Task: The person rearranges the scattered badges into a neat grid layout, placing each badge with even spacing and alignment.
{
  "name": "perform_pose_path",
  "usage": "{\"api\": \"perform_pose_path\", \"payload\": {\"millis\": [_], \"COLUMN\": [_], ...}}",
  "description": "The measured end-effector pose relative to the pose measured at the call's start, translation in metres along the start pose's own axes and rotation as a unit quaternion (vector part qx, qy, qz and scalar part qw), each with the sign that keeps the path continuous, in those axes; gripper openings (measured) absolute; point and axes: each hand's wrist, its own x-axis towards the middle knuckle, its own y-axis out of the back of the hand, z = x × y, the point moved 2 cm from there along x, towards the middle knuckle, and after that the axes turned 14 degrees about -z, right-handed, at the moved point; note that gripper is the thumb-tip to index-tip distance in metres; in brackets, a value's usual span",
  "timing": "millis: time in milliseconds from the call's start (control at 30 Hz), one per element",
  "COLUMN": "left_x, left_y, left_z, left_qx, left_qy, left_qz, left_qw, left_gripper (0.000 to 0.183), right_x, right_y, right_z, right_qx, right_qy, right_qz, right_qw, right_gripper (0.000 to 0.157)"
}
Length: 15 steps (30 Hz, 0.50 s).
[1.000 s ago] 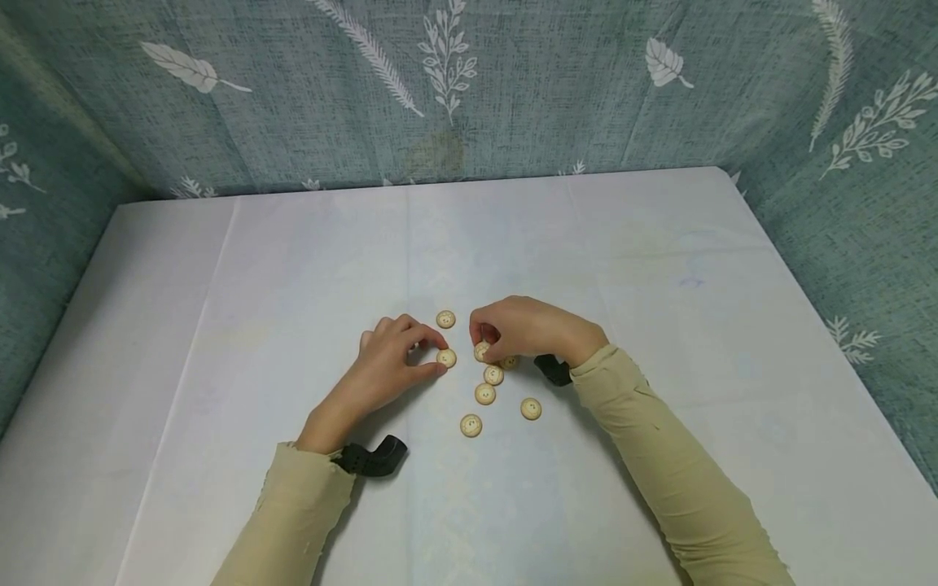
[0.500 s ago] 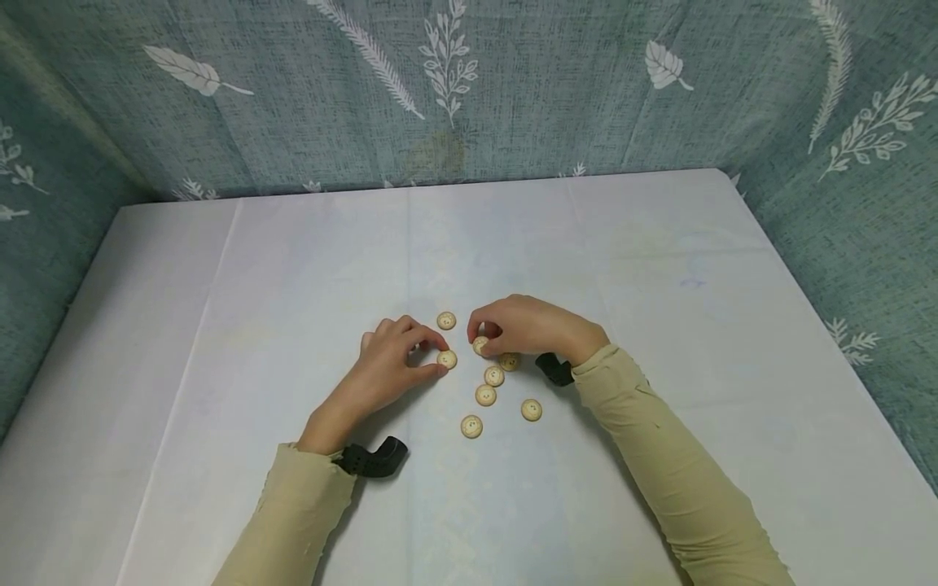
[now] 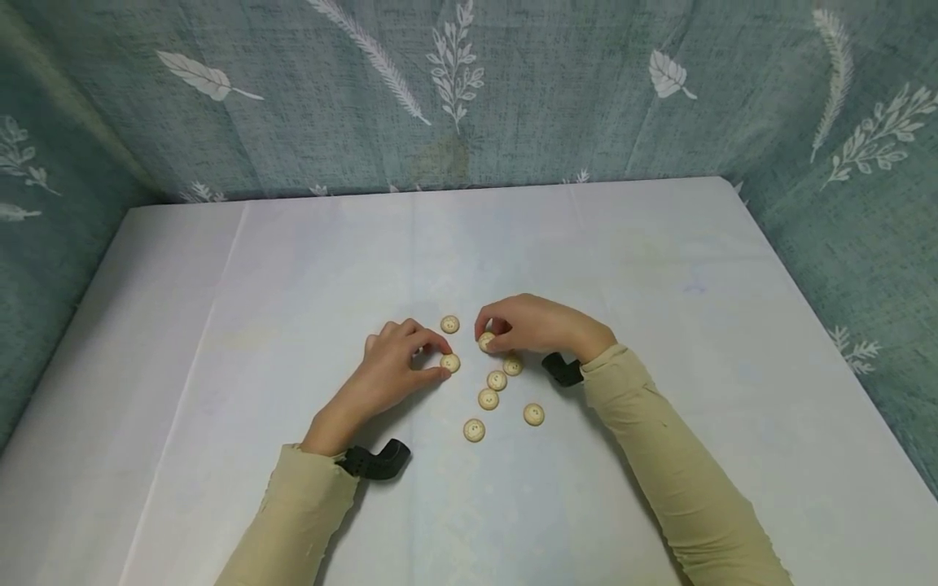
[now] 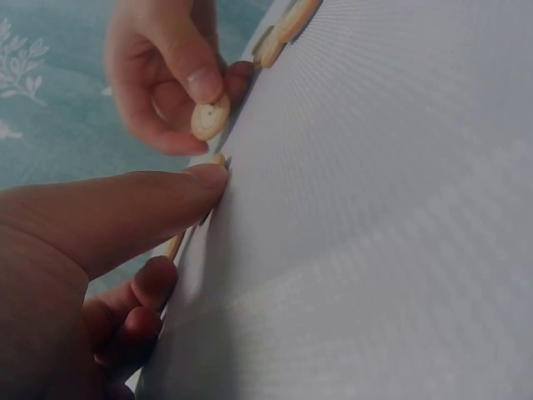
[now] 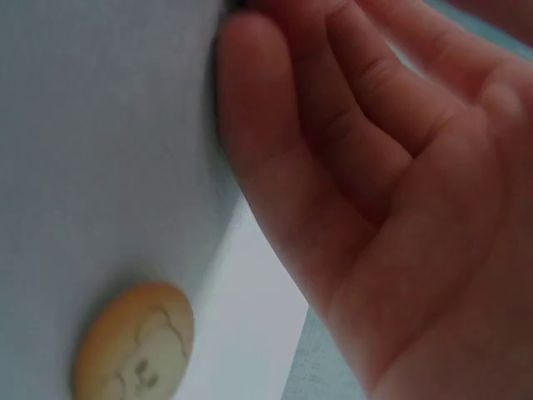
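Pale round wooden buttons with dark-printed faces lie on the white table. My left hand (image 3: 396, 366) pinches one button (image 3: 450, 363) between thumb and index finger, low at the tabletop; in the left wrist view the thumb covers most of it. To the right, my right hand (image 3: 538, 324) holds another button (image 3: 487, 342) by its edge with thumb and fingertips. The left wrist view shows that button (image 4: 210, 118) tilted under the right thumb. A printed button (image 5: 137, 346) lies below the right hand in the right wrist view.
One button (image 3: 450, 324) lies beyond the left fingertips. Nearer me are several more, including one beside the right wrist (image 3: 513, 365), one at the right (image 3: 533, 414) and the nearest one (image 3: 474, 430). A green leaf-patterned curtain (image 3: 330, 106) borders the table (image 3: 293, 268).
My right hand has shifted its button slightly away from me, uncovering more of the button by its wrist. The left hand stays on its button. The head view has tilted a little.
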Motion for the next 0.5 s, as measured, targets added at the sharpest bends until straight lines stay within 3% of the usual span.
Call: {"api": "perform_pose_path", "payload": {"millis": [233, 500], "left_x": [0.000, -0.002], "left_y": [-0.002, 0.000], "left_z": [-0.001, 0.000], "left_qx": [-0.010, -0.010], "left_qy": [-0.005, -0.004], "left_qz": [0.000, -0.001], "left_qw": [0.9999, 0.9999], "left_gripper": [0.020, 0.020], "right_x": [-0.008, -0.011], "right_y": [0.015, 0.037], "right_z": [0.007, 0.008], "right_qx": [0.026, 0.063], "right_qy": [-0.006, 0.015], "right_qz": [0.022, 0.026], "right_qw": [0.999, 0.998], "right_gripper": [0.016, 0.020]}}
